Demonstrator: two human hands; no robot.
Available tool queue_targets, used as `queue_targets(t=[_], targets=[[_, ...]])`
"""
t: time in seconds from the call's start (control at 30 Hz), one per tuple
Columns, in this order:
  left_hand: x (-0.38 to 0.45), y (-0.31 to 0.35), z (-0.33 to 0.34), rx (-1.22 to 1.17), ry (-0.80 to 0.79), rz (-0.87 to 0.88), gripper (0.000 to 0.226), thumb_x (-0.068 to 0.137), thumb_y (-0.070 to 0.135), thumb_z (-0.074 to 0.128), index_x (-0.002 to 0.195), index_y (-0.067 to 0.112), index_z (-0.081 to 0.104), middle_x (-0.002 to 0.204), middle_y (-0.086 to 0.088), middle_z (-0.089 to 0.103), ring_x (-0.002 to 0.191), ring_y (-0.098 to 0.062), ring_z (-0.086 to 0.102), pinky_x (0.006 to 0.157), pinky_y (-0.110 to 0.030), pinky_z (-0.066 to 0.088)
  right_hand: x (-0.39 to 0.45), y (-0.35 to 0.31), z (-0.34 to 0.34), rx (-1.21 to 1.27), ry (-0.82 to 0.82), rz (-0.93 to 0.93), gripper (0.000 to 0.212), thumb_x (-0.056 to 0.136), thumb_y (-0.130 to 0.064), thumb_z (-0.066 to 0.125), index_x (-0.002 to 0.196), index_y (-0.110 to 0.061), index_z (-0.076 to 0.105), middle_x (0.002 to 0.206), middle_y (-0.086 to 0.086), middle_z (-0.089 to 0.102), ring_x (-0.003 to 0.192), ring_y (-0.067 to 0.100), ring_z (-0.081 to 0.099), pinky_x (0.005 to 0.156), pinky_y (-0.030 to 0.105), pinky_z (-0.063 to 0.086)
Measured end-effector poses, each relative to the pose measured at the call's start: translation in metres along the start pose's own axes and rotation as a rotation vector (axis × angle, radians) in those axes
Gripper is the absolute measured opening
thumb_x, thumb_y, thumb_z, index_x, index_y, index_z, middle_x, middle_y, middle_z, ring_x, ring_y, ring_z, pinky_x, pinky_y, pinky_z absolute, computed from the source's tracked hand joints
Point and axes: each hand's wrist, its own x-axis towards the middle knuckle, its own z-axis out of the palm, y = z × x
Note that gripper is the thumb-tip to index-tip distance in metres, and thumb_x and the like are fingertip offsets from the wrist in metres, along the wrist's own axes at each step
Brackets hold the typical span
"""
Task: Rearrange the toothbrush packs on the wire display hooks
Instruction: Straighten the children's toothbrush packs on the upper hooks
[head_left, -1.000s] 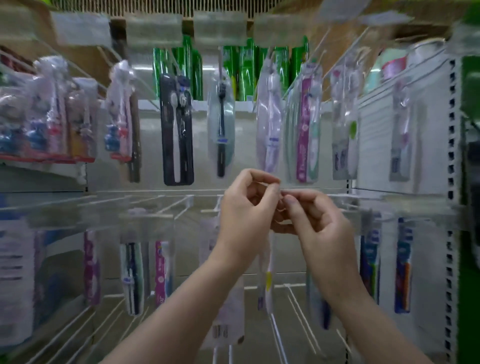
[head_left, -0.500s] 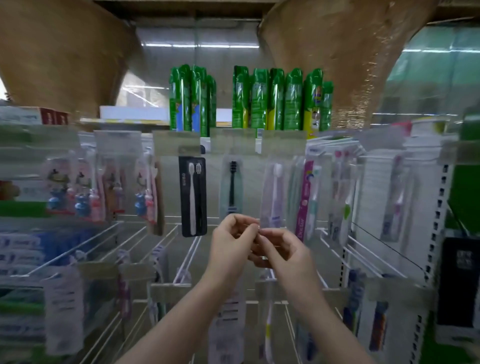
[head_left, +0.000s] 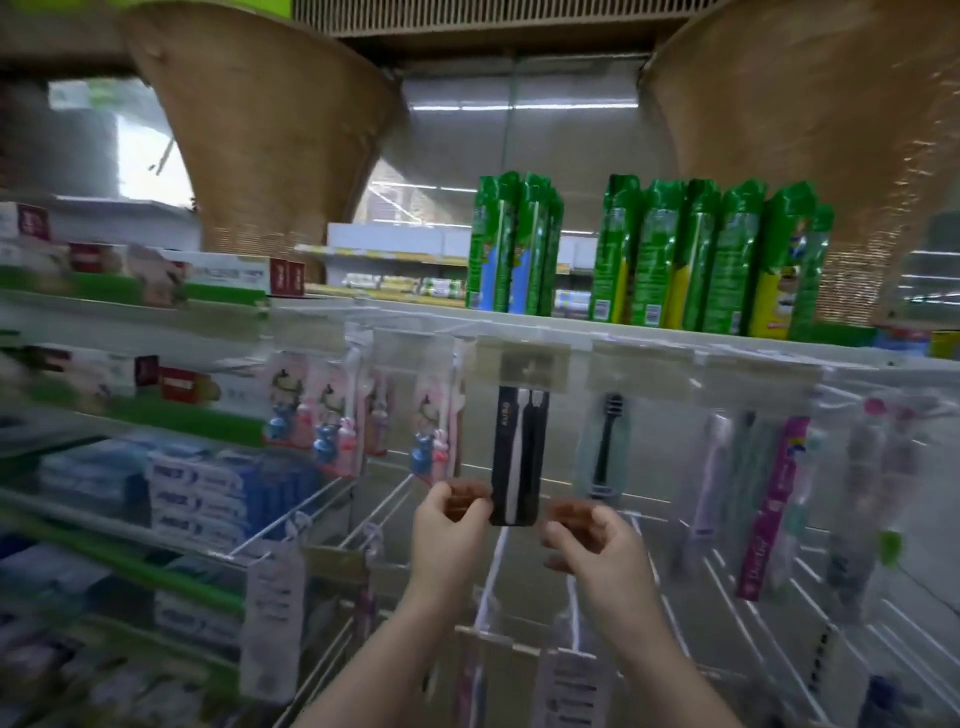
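Both hands were raised in front of the wire display, on either side of the lower end of a black toothbrush pack that hung from a hook under a blurred label strip. The left hand sat just left of the pack's bottom edge, its fingers curled inward; the right hand sat just right of it, fingers likewise curled. The fingertips of both were smeared by motion blur, so whether either grip was closed on the pack, merely touching it, or closed on nothing could not be told. To the right of the black pack hung a clear pack with a single dark brush, and further right a pale lilac pack and a magenta pack, tilted. To the left hung children's packs with cartoon figures. White wire hooks ran forward below the upper row, with more packs and white tags dangling from a lower row near the forearms. On the shelf above stood upright green packages. Further left, shelves held blue and white toothpaste boxes.
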Motion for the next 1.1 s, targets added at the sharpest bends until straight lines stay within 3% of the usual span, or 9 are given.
queue_targets(t=[0.2, 0.4, 0.57, 0.7, 0.77, 0.83, 0.9, 1.0, 1.1], targets=[[0.045, -0.005, -0.068, 0.049, 0.022, 0.018, 0.011, 0.088, 0.004, 0.059, 0.083, 0.013, 0.060, 0.079, -0.001, 0.062, 0.076, -0.014, 0.059, 0.070, -0.023, 0.047, 0.014, 0.009, 0.073, -0.014, -0.060, 0.023, 0.014, 0.086, 0.001, 0.062, 0.088, -0.012, 0.066, 0.085, 0.002, 0.069, 0.081, 0.013, 0.065, 0.065, 0.021, 0.057], [0.113, -0.007, -0.141, 0.098, 0.091, 0.059, 0.015, 0.088, 0.000, 0.059, 0.078, 0.011, 0.060, 0.072, -0.004, 0.061, 0.071, -0.018, 0.057, 0.071, -0.032, 0.048, 0.038, 0.012, 0.159, 0.004, -0.033, -0.016, 0.020, 0.087, 0.006, 0.059, 0.084, -0.014, 0.063, 0.080, 0.003, 0.066, 0.076, 0.017, 0.061, 0.064, 0.022, 0.055], [0.148, -0.014, -0.181, 0.124, 0.085, 0.024, 0.019, 0.090, 0.001, 0.055, 0.081, 0.017, 0.058, 0.079, -0.004, 0.061, 0.074, -0.018, 0.055, 0.067, -0.029, 0.043, 0.050, 0.015, 0.202, -0.034, 0.043, -0.031, 0.022, 0.086, 0.001, 0.062, 0.089, -0.021, 0.063, 0.091, -0.002, 0.067, 0.089, 0.015, 0.064, 0.089, 0.039, 0.053], [0.162, -0.013, -0.190, 0.097, 0.076, 0.007, 0.019, 0.089, -0.001, 0.054, 0.087, 0.019, 0.056, 0.085, 0.000, 0.060, 0.078, -0.015, 0.054, 0.065, -0.020, 0.042, 0.058, 0.017, 0.216, -0.112, 0.066, 0.028, 0.022, 0.087, -0.006, 0.063, 0.104, -0.020, 0.058, 0.102, -0.008, 0.063, 0.101, 0.012, 0.060, 0.097, 0.035, 0.049], [0.169, -0.012, -0.191, 0.062, 0.025, -0.020, 0.019, 0.091, -0.001, 0.052, 0.101, 0.015, 0.056, 0.095, 0.000, 0.060, 0.084, -0.011, 0.055, 0.070, -0.015, 0.042, 0.065, 0.017, 0.221, -0.159, 0.089, 0.053, 0.027, 0.088, -0.010, 0.063, 0.111, -0.021, 0.056, 0.102, -0.013, 0.059, 0.102, 0.011, 0.058, 0.091, 0.026, 0.048], [0.177, -0.010, -0.190, 0.043, -0.038, -0.045, 0.026, 0.093, 0.000, 0.052, 0.117, 0.011, 0.054, 0.107, -0.002, 0.058, 0.095, -0.013, 0.055, 0.081, -0.019, 0.043, 0.072, 0.018, 0.225, -0.207, 0.114, 0.071, 0.031, 0.089, -0.013, 0.063, 0.117, -0.020, 0.055, 0.105, -0.012, 0.058, 0.101, 0.010, 0.056, 0.085, 0.020, 0.045], [0.183, -0.006, -0.187, 0.036, -0.093, -0.048, 0.032, 0.093, 0.003, 0.053, 0.125, 0.009, 0.051, 0.109, -0.001, 0.056, 0.099, -0.014, 0.053, 0.080, -0.020, 0.042, 0.076, 0.018, 0.227, -0.231, 0.100, 0.062, 0.033, 0.089, -0.015, 0.063, 0.121, -0.016, 0.054, 0.110, -0.008, 0.057, 0.102, 0.009, 0.054, 0.089, 0.022, 0.043], [0.188, -0.002, -0.182, 0.033, -0.143, -0.048, 0.036, 0.094, 0.006, 0.053, 0.129, 0.006, 0.047, 0.111, -0.002, 0.052, 0.103, -0.015, 0.050, 0.076, -0.018, 0.042, 0.081, 0.017, 0.230, -0.240, 0.077, 0.019, 0.031, 0.089, -0.019, 0.063, 0.119, -0.013, 0.054, 0.108, -0.006, 0.057, 0.100, 0.009, 0.054, 0.090, 0.024, 0.045], [0.189, -0.003, -0.181, 0.053, -0.139, -0.018, 0.027, 0.094, 0.009, 0.054, 0.120, 0.007, 0.050, 0.110, -0.005, 0.054, 0.100, -0.016, 0.052, 0.068, -0.014, 0.043, 0.086, 0.021, 0.234, -0.237, 0.094, 0.005, 0.018, 0.089, -0.019, 0.063, 0.106, -0.016, 0.056, 0.101, -0.007, 0.060, 0.099, 0.012, 0.057, 0.092, 0.029, 0.049]])
